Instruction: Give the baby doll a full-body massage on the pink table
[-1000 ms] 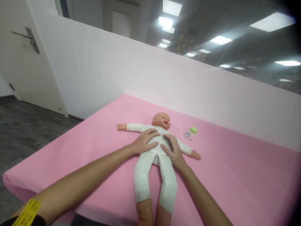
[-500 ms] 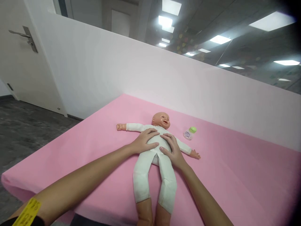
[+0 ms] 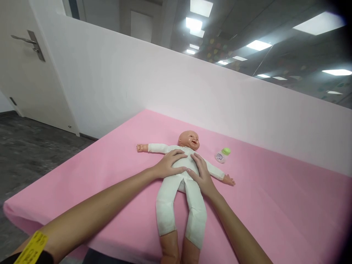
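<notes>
The doll (image 3: 180, 183) is laid face-up on the pink mat (image 3: 275, 198). Its belly is covered by the left hand (image 3: 168, 165) and right hand (image 3: 201, 174), fingers loosely spread and flat, thumbs nearly touching. A bottle (image 3: 222, 155) is seen just beside the doll's head, unobstructed; a wall (image 3: 165, 88) is set behind.

I think I am in an office room that is arranged for baby-care practice. Above the white partition wall (image 3: 170, 91) there is glass, and it reflects rows of flat ceiling light panels (image 3: 319, 25), like in an office. On my left there is a plain white door (image 3: 24, 80) with a metal lever handle, and the floor (image 3: 30, 150) is dark grey. In front of me is a pink padded surface (image 3: 275, 205) with a baby doll (image 3: 181, 183) lying on it.
</notes>
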The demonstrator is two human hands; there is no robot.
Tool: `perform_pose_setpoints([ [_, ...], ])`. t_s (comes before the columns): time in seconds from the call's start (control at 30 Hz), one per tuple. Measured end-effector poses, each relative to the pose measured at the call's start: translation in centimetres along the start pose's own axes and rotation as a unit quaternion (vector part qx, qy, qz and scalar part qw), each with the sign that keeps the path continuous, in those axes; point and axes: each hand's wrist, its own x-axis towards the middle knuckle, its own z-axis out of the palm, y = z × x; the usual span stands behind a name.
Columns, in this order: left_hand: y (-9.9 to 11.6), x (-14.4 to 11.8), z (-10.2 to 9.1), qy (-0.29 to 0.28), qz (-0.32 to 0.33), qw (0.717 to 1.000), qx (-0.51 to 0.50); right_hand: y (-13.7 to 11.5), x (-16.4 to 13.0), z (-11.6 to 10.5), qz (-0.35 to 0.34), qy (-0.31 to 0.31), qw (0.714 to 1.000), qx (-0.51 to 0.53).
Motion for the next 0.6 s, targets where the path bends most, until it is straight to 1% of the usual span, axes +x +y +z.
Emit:
perform_pose_setpoints([
  [0.07,-0.1,0.0,0.0,0.002,0.002,1.0,-0.004,0.2,0.0,0.2,0.026,0.015,1.0,-0.002],
  [0.13,-0.1,0.1,0.1,0.002,0.006,1.0,-0.005,0.2,0.1,0.2,0.032,0.015,0.999,-0.006],
  [0.33,0.4,0.2,-0.2,0.016,0.017,1.0,-0.004,-0.7,0.5,-0.4,-0.015,0.015,1.0,-0.016],
  [0.5,0.7,0.1,-0.3,0.025,0.013,0.999,0.033,-1.2,0.5,-0.7,-0.024,0.019,0.999,-0.016],
  [0.6,0.8,-0.2,-0.3,0.011,0.017,0.998,0.061,-1.1,0.5,-0.6,-0.03,0.017,0.999,-0.021],
])
